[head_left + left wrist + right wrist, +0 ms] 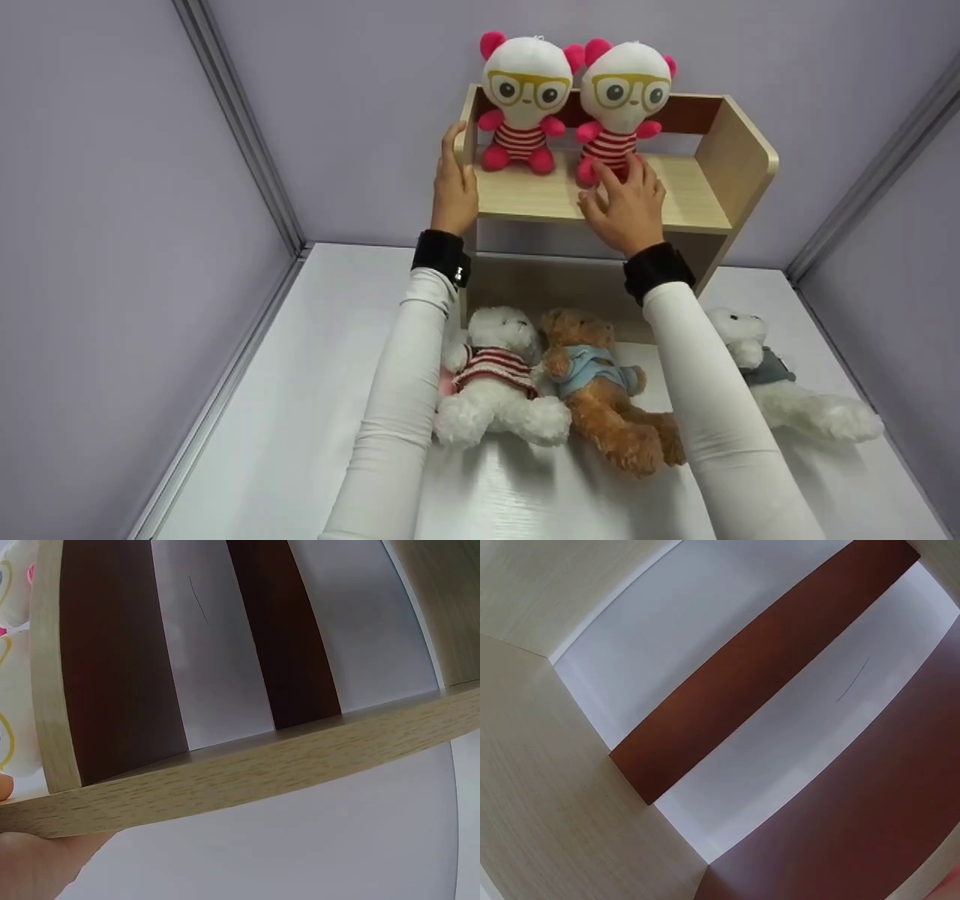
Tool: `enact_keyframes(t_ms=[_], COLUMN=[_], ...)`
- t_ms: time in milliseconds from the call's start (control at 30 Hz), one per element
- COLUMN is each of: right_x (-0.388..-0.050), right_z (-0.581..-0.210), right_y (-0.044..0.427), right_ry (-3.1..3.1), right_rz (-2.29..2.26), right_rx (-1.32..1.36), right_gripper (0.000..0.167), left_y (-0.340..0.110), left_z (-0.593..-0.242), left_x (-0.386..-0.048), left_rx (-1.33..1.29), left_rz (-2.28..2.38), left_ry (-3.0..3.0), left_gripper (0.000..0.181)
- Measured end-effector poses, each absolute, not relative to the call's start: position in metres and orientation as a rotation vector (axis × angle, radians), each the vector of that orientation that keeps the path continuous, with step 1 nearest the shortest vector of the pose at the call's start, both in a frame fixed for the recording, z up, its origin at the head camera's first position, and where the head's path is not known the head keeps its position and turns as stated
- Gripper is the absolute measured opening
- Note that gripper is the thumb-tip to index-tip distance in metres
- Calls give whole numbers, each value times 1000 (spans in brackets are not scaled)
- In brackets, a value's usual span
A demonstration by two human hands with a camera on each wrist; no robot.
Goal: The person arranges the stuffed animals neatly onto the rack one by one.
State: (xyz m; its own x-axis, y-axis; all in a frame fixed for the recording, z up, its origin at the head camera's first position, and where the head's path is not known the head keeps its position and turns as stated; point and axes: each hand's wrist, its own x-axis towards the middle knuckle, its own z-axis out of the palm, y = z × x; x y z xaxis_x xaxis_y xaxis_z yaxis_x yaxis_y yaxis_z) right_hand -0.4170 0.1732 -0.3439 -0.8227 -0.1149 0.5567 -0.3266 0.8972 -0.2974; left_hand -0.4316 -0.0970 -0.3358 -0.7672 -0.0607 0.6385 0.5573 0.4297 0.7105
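Two plush pandas with pink ears, yellow glasses and red-striped bodies sit upright on the upper board of a small wooden shelf (pixel 739 161). The left panda (pixel 525 94) is beside the side panel; the right panda (pixel 624 86) sits close to it. My left hand (pixel 455 191) grips the left side panel, thumb inside and fingers outside; the left wrist view shows part of that hand (pixel 37 859) at the panel's edge. My right hand (pixel 628 206) touches the right panda's lower front with spread, bent fingers, hiding one of its feet.
Below the shelf on the white table (pixel 300 420) lie a white bear (pixel 495 409) in a striped shirt, a brown bear (pixel 592 405) in blue and, at right, a white plush (pixel 810 412) in grey. Something pink shows behind the white bear. Grey panels (pixel 112 225) enclose the table.
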Motion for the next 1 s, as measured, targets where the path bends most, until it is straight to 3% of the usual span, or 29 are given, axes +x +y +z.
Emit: enact_keyframes(t_ms=[433,667,833,1000], right_x=[-389,-381,-378,-374], right_z=[-380,-388,-388,-390], right_y=[171,179,180,177], right_ry=[-2442,-2449,-2482,-2510], right_rz=[435,293,277,302], right_rx=[436,474,473,472], right_gripper=[46,64,70,71], left_y=[-103,-108,-129,-160], left_z=[-331,-329,-346,-403], left_x=[-429,-414,-375,-303], left_rx=[-420,-381,-413,-500], left_rz=[-1325,-1337,-1205,-828], left_ry=[-2137,-2267,-2623,-3096], left_gripper=[63,73,67,56])
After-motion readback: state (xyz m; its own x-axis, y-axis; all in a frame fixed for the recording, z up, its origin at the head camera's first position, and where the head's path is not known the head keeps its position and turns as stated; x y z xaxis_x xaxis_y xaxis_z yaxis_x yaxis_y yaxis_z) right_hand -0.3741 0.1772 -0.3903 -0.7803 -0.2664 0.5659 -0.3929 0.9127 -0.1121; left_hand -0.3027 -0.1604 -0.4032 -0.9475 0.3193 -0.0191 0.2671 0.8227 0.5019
